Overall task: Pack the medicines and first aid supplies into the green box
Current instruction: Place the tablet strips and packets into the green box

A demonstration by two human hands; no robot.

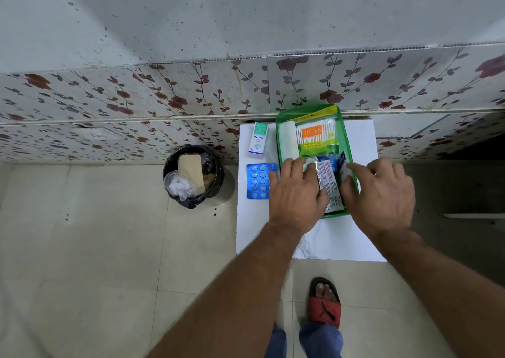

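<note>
Green box (280,128) holds TULIPS swabs (317,136).

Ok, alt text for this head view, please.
Both hands, left hand and right hand, press packets into a green box on a white table. A blue blister strip and an Optibex carton lie outside, left of it.

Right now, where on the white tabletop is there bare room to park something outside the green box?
Bare room: the near strip of the white tabletop, between the green plastic box and the front edge. Crowded: the left side, with the blue blister strip and white-green carton. Both hands cover the box's near half.
</note>
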